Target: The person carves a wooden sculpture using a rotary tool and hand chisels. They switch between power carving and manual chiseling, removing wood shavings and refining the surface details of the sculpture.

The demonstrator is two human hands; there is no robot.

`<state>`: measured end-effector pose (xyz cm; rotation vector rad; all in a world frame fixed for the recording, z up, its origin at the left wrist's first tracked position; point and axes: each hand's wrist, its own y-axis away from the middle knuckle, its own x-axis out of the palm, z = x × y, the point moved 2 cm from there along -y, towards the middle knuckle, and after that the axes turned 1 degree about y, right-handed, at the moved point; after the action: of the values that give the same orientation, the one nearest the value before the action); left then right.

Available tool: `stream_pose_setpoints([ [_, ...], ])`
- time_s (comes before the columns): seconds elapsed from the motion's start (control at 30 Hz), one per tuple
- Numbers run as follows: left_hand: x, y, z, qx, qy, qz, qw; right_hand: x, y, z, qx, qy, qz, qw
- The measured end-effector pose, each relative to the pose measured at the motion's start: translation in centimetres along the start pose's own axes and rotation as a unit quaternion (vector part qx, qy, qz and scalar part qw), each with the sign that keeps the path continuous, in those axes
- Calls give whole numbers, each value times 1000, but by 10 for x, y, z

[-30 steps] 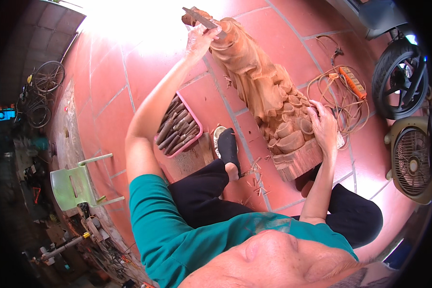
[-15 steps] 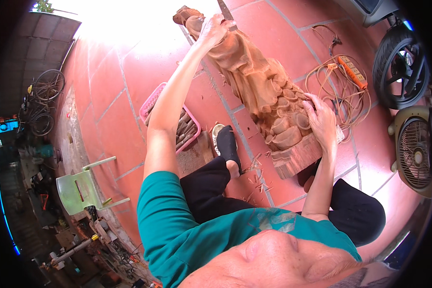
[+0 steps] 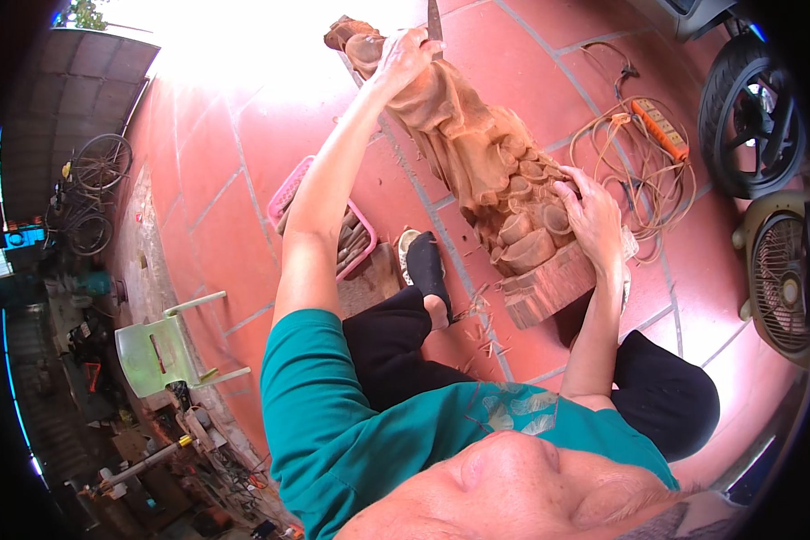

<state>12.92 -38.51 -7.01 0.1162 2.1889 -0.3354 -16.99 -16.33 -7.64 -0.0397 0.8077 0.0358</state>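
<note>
A brown wood carving (image 3: pixel 468 135) with flowing folds and rounded, petal-like shapes lies slantwise in front of me, its blocky base nearest my legs. Across its upper part, my left hand (image 3: pixel 409 59) is closed around a narrow, dark flat blade (image 3: pixel 435 22), which sticks up past the fingers; its exact kind is unclear. My right hand (image 3: pixel 590 214) grips the carving's side just above the base, thumb on the carved face and fingers over the edge. Pale wood shavings (image 3: pixel 484 335) lie on the tiles by the base.
Left of the carving, a pink basket (image 3: pixel 365 225) holds several wooden-handled tools, partly behind my left forearm. An orange power strip (image 3: pixel 661 131) with tangled cord lies to the right, near a wheel (image 3: pixel 752 117) and a fan (image 3: pixel 783 279). A green plastic chair (image 3: pixel 157 355) stands at left.
My left hand has shifted slightly, and the blade now stands more upright. The right hand has kept its hold near the base. The whole view has turned a little.
</note>
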Motion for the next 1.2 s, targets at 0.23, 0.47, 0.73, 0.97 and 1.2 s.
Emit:
stream_pose_setpoints([
  [0.23,11,18,8,56,-46,-83,994,2,1,-2,-12,3,-2,1000],
  [0.47,4,29,11,9,60,-33,998,1,2,-4,-7,10,-1,1000],
  [0.73,16,12,22,-14,50,-148,988,2,1,-3,-13,1,-2,1000],
  [0.97,14,24,15,7,45,-105,993,2,0,-5,-11,8,0,1000],
  [1.2,9,24,23,0,75,-111,991,1,1,1,-15,-15,2,1000],
])
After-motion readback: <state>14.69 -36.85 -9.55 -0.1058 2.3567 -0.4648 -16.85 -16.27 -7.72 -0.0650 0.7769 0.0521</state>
